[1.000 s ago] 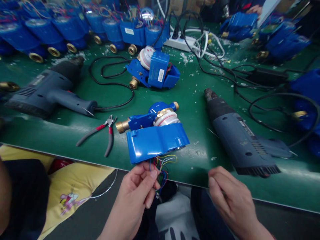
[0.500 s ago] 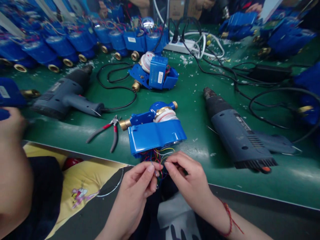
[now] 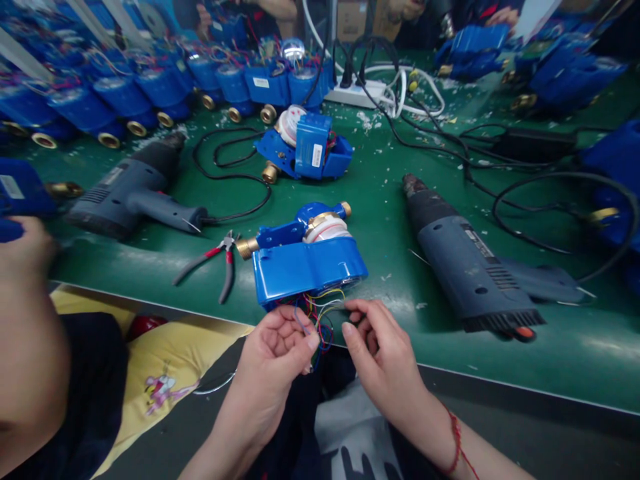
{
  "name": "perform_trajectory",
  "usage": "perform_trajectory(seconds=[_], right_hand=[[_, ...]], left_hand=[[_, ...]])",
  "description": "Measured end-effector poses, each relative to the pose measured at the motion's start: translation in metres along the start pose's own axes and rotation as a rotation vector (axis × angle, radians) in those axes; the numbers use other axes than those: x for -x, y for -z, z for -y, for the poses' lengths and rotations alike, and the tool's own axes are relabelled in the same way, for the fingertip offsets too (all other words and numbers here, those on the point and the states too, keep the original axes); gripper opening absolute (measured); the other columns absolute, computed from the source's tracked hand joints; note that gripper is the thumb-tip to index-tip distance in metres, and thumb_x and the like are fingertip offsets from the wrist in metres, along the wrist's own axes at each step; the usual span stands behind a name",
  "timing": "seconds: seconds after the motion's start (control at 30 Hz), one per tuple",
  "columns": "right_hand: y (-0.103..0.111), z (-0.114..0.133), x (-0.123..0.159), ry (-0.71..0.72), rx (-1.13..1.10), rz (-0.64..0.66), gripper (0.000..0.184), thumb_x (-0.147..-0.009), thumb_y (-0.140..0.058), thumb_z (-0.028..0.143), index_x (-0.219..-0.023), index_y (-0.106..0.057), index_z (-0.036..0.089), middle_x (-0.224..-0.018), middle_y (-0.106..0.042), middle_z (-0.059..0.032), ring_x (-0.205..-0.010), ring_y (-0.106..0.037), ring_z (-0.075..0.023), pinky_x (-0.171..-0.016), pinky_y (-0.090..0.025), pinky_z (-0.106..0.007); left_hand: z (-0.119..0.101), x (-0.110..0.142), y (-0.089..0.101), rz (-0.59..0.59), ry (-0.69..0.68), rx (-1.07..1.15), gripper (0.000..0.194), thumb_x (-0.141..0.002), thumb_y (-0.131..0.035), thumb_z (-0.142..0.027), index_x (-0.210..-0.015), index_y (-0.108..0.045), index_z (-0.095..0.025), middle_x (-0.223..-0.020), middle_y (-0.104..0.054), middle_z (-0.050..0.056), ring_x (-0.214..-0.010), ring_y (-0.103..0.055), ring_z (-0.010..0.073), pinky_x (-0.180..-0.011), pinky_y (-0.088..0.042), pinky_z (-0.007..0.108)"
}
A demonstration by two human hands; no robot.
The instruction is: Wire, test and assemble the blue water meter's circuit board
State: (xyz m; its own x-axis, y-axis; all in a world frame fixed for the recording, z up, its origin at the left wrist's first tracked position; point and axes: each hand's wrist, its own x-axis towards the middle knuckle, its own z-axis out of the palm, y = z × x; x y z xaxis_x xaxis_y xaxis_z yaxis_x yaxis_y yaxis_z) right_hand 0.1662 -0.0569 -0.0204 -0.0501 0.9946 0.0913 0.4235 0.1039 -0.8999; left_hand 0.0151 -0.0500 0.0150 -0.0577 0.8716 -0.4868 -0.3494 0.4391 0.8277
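Note:
A blue water meter (image 3: 305,257) with brass ends lies on the green table (image 3: 380,220) near its front edge, its blue cover open toward me. Thin coloured wires (image 3: 320,313) hang from the cover over the edge. My left hand (image 3: 277,350) is curled with the wires pinched between thumb and fingers. Just to the right, my right hand (image 3: 377,350) has its fingers bent in a pinch at the same bundle of wires.
Red-handled cutters (image 3: 217,263) lie left of the meter. One heat gun (image 3: 133,193) lies at the left, another (image 3: 470,263) at the right. A second open meter (image 3: 307,150) sits behind. Rows of blue meters (image 3: 125,93), cables and a power strip (image 3: 360,93) fill the back. Another person's arm (image 3: 30,347) is at far left.
My right hand came in from the right to the wires beside my left hand. The view shifted right, and another person's arm appeared at the left.

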Motion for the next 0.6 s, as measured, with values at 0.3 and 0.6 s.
perform_trajectory(seconds=[0.3, 0.6], right_hand=[[-0.001, 0.005, 0.005, 0.103, 0.001, 0.170, 0.046, -0.089, -0.058, 0.042, -0.126, -0.046, 0.017, -0.104, -0.056, -0.0090, -0.073, -0.055, -0.0160, -0.062, -0.049, -0.030], [0.006, -0.003, -0.015, 0.088, -0.035, -0.020, 0.011, -0.092, -0.050, 0.017, -0.096, -0.060, 0.016, -0.074, -0.062, -0.0011, -0.061, -0.058, -0.0118, -0.054, -0.046, -0.023]], left_hand=[[0.002, 0.005, 0.005, 0.034, -0.001, -0.106, 0.012, -0.073, -0.075, -0.025, -0.080, -0.070, -0.017, -0.070, -0.068, -0.001, -0.042, -0.047, 0.0019, -0.043, -0.037, 0.013], [0.006, 0.019, 0.040, -0.311, -0.379, -0.665, 0.011, -0.082, -0.063, -0.028, -0.088, -0.070, -0.020, -0.071, -0.067, 0.001, -0.066, -0.059, 0.0150, -0.062, -0.047, 0.023]])
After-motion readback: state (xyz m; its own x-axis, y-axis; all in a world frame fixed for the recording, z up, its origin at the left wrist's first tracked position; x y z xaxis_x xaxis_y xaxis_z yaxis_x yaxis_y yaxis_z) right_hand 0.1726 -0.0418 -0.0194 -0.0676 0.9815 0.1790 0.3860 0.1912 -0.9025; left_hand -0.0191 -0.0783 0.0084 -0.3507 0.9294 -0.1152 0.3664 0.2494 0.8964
